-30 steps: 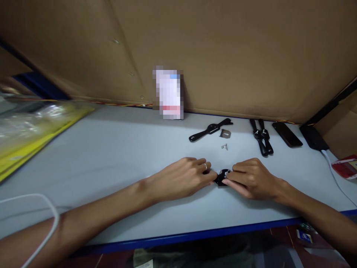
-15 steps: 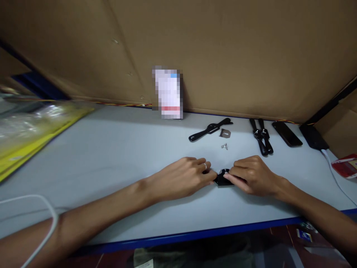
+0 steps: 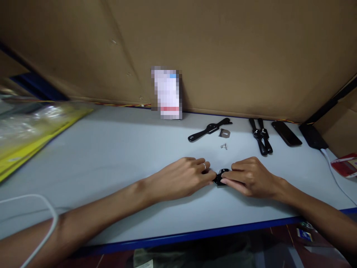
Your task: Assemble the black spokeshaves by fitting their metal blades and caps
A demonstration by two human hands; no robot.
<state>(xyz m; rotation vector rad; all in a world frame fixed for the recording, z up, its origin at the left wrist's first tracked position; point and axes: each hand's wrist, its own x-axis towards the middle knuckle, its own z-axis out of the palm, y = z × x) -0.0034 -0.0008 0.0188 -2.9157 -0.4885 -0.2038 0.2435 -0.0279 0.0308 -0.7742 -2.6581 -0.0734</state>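
Observation:
Low over the middle of the table, a black tool (image 3: pixel 220 180) lies between my hands, its ends hidden by my fingers. My left hand (image 3: pixel 192 175), with a ring on one finger, is closed on its left end. The fingers of my right hand (image 3: pixel 248 176) pinch at its right part, thumb and fingertips on the black body. Beyond them lie a small silver screw piece (image 3: pixel 224 146), a flat metal blade with a slot (image 3: pixel 224 133) and a black two-handled tool body (image 3: pixel 210 128).
Two more black tools (image 3: pixel 261 137), a dark phone (image 3: pixel 286 133) and a black box with a white cable (image 3: pixel 313 136) lie at the back right. A lit, blurred screen (image 3: pixel 169 93) leans on the cardboard wall. Yellow and clear plastic packaging (image 3: pixel 41 130) is at the left.
My right thumb and fingertips have shifted slightly left on the black tool and closed nearer together. My left hand has hardly moved.

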